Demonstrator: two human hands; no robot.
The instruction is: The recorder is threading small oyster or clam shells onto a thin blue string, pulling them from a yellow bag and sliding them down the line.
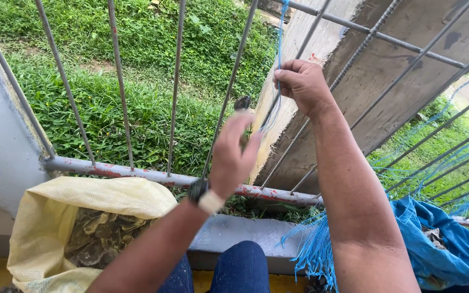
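We are sitting close against a grey metal railing of thin upright bars (176, 87) and working on a thin blue plastic string (279, 49) that is hanging down along one of the bars. Our right hand (303, 84) is raised high at the far side of the scene and is clenching around the string, thumb and fingers pinching it where it is running down from the top of the railing. Below that grip the string is trailing down towards our left hand (233, 154), which is lifted just below and to the left of the right one. The left hand is blurring with motion, its fingers half spread and turned towards the string; we cannot tell whether it is actually gripping the string or only brushing it. A small dark object (242, 102) is showing just above the left fingertips, too blurred to name. We are wearing a dark wristwatch with a pale strap (204, 196) on the left wrist.

Near us on the left, a pale yellow woven sack (39, 228) is lying open with dull shell-like pieces (99, 236) inside. Near us on the right, a blue woven sack (451, 244) is resting by the railing, and a frayed bundle of loose blue strands (313, 249) is hanging beside our right forearm. Beyond the bars, green grass (137, 70) is spreading out, and a slanting grey concrete slab (403, 65) is rising on the far right. Our blue denim trousers (240, 268) are showing at the near edge.
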